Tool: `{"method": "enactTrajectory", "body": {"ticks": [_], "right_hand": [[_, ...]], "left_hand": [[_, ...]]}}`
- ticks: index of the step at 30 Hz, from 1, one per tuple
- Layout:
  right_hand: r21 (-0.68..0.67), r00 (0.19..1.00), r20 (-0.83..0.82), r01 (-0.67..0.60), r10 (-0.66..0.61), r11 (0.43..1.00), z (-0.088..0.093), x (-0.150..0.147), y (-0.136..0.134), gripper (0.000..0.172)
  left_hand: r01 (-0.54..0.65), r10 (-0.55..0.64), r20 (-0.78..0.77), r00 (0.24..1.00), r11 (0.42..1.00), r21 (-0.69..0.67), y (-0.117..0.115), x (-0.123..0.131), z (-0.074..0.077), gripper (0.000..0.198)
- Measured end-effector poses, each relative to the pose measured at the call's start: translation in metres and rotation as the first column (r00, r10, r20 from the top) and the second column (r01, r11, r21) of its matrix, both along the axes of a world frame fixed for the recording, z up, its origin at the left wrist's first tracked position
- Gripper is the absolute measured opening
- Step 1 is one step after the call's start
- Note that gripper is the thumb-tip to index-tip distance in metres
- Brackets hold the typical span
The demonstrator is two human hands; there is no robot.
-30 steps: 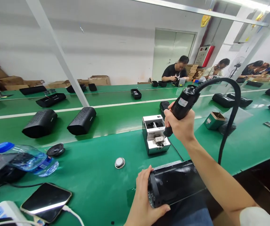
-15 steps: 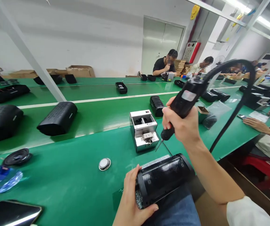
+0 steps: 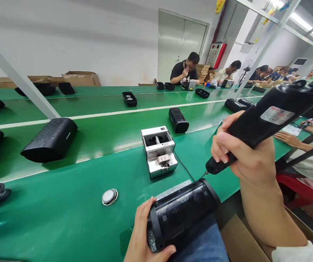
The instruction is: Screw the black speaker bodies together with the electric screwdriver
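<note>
My left hand [image 3: 142, 236] is wrapped round the near end of a black cylindrical speaker housing [image 3: 183, 211] that lies at the table's front edge over my lap. My right hand [image 3: 243, 156] grips a black electric screwdriver [image 3: 265, 120]. Its tip points down and left, just above the housing's far end. The tool's black cable runs off to the right. A silver screw feeder box [image 3: 159, 151] stands on the green table [image 3: 63, 203] a little beyond the housing.
A round silver disc [image 3: 109, 197] lies left of the housing. Black speaker shells [image 3: 49, 140] sit on the conveyor, and a small black speaker [image 3: 178, 120] behind the feeder. A neighbour's hands [image 3: 290, 138] rest at the right. Other people sit at the far end.
My right hand has carried the screwdriver from the screw feeder back and to the right, down to the housing's far end. The camera has turned right; the bottle and phone have left the view.
</note>
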State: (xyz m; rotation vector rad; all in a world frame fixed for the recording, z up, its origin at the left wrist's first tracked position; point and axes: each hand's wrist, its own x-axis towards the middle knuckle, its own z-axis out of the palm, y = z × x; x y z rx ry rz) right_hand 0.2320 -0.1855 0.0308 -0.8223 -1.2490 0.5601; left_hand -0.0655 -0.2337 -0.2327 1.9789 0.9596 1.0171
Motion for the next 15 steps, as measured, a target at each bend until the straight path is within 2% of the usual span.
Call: {"method": "enactTrajectory", "body": {"ticks": [9,12,15], "right_hand": [[-0.083,0.997,0.023,-0.067,0.069,0.994,-0.026,0.003,0.006,0.014],[-0.07,0.997,-0.004,-0.074,0.074,0.995,-0.022,0.008,0.005,0.015],[-0.017,0.996,-0.061,-0.063,0.062,0.998,-0.007,0.008,0.008,0.019]], "left_hand": [[-0.051,0.051,0.028,0.998,0.999,0.016,0.002,0.001,-0.007,0.109],[-0.009,0.009,-0.014,1.0,1.0,-0.009,0.002,-0.002,-0.005,0.11],[-0.024,0.023,-0.02,1.0,0.998,-0.059,-0.002,0.0,0.0,0.107]]}}
